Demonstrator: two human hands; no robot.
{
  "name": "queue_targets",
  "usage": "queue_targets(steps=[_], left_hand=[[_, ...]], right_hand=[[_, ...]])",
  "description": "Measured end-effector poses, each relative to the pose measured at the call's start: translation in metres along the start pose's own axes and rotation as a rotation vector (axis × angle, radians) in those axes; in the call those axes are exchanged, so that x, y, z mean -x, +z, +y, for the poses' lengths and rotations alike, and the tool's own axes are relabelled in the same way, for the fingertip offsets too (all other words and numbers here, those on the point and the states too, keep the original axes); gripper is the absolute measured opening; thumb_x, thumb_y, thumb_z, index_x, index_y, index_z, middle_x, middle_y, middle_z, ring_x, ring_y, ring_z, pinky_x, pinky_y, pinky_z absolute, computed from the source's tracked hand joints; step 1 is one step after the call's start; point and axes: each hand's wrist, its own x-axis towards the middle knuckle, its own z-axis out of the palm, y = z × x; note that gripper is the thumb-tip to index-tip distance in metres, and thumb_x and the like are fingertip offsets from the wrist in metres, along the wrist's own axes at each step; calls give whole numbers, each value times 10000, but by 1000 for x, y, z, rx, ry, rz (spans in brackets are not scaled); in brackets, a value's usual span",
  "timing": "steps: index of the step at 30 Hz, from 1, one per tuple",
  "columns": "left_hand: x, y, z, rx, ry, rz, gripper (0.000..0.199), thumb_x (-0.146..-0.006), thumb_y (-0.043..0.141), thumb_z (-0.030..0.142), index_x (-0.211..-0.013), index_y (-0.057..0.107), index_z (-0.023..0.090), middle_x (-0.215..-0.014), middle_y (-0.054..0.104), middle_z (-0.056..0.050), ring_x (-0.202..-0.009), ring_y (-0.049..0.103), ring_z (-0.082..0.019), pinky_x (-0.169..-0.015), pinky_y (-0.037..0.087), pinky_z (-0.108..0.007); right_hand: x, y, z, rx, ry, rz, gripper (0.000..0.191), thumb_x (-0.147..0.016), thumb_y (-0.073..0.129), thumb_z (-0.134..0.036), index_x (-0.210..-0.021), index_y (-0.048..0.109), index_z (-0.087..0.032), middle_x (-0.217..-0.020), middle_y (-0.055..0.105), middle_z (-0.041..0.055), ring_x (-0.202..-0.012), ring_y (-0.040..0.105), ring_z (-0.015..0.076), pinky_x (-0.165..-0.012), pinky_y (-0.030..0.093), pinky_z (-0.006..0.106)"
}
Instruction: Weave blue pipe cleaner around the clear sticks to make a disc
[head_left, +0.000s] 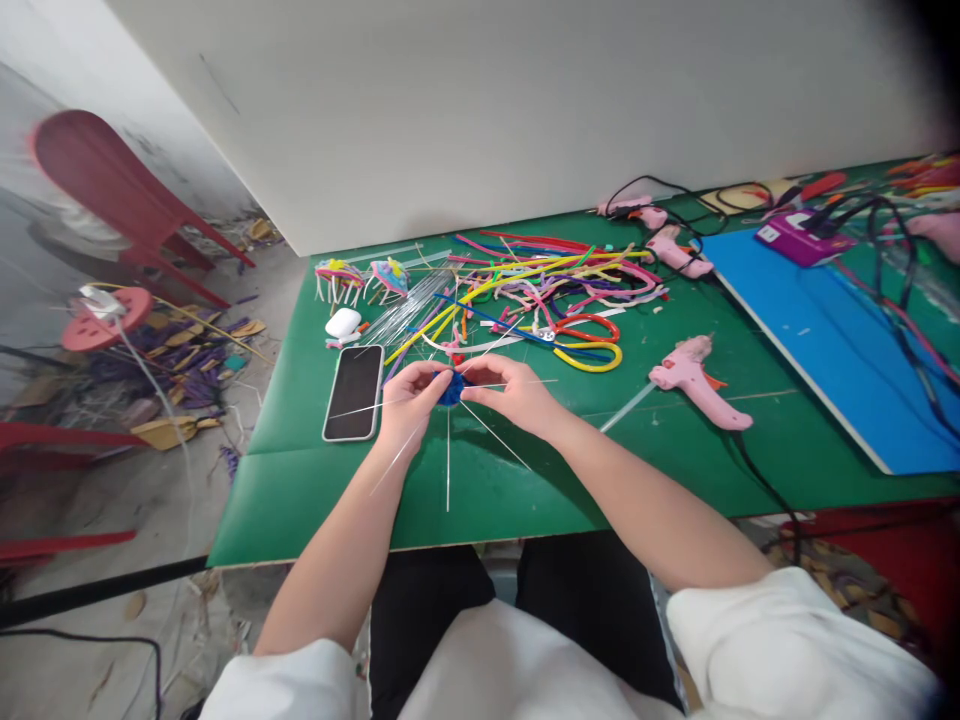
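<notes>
Between my two hands is a small dark blue fuzzy piece (449, 388), with several thin clear rods (448, 460) radiating from it in all directions. The fingers of my left hand (409, 403) pinch its left side. On its right side, my right hand (517, 395) grips it with thumb and fingertips. Both hands are just above the green table (360, 510). A phone (355, 393) lies left of my left hand. Beyond the hands is a pile of coloured fuzzy stems (525, 275), with scissors (589, 342) at its near right.
A pink glue gun (697, 382) lies to the right, its cable running off the front edge. Farther right are a blue board (810, 330) and a purple box (802, 238) with cables. A white case (343, 323) sits behind the phone.
</notes>
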Motion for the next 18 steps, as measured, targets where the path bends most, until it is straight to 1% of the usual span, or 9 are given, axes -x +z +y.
queue_targets(steps=[4, 6, 9, 11, 13, 14, 16, 17, 18], left_hand=[[0, 1, 1, -90, 54, 26, 202, -667, 726, 320, -781, 671, 162, -758, 685, -15, -644, 613, -109, -609, 495, -212], [1, 2, 1, -108, 61, 36, 202, -670, 721, 323, -782, 668, 163, -757, 685, -16, -653, 618, -114, -621, 504, -218], [3, 4, 0, -129, 33, 24, 224, -672, 721, 328, -815, 670, 164, -750, 684, -16, -650, 621, -117, -622, 519, -223], [4, 5, 0, -129, -8, -12, 261, -678, 717, 336, -870, 672, 164, -757, 688, -22, -662, 630, -128, -618, 532, -232], [4, 3, 3, -112, -52, -91, 308, -690, 710, 336, -945, 666, 170, -816, 698, -39, -721, 647, -150, -634, 546, -251], [4, -1, 5, -106, -73, -158, 340, -694, 710, 324, -997, 657, 178, -878, 702, -50, -782, 655, -165, -668, 552, -265], [2, -12, 13, -105, -123, -337, 447, -686, 723, 272, -1118, 622, 212, -1046, 681, -67, -939, 642, -196, -780, 544, -299], [0, -19, 18, -118, -150, -440, 540, -669, 737, 231, -1188, 589, 233, -1138, 651, -72, -1034, 613, -209, -872, 513, -318], [-1, -27, 22, -111, -193, -529, 630, -647, 750, 201, -1243, 551, 255, -1195, 624, -74, -1084, 592, -220, -924, 486, -338]], right_hand=[[-1, 5, 7, -42, 48, 84, 274, -675, 716, -315, -907, 646, -186, -960, 670, 39, -877, 629, 149, -818, 516, 318], [-2, 8, 11, -75, 66, 103, 272, -666, 718, -325, -891, 650, -187, -916, 679, 31, -836, 635, 145, -802, 521, 318], [-4, 10, 16, -130, 105, 136, 275, -641, 729, -335, -859, 656, -184, -856, 691, 24, -787, 643, 143, -803, 519, 326], [-5, 10, 16, -165, 128, 160, 271, -621, 739, -326, -835, 661, -179, -833, 693, 24, -767, 642, 143, -792, 518, 326], [-6, 7, 15, -195, 143, 182, 255, -605, 745, -301, -810, 665, -174, -803, 691, 21, -736, 635, 138, -768, 518, 320], [-6, 5, 14, -204, 151, 193, 245, -599, 747, -290, -799, 667, -173, -784, 688, 18, -714, 630, 134, -751, 518, 317], [-7, 1, 12, -211, 178, 206, 232, -588, 750, -278, -776, 669, -170, -732, 678, 10, -665, 614, 127, -715, 517, 318], [-8, -2, 11, -211, 192, 205, 228, -582, 752, -275, -765, 668, -169, -701, 670, 4, -642, 606, 126, -700, 516, 321], [-8, -5, 10, -209, 205, 198, 225, -578, 754, -273, -758, 668, -167, -674, 661, -1, -623, 599, 125, -690, 514, 326]])
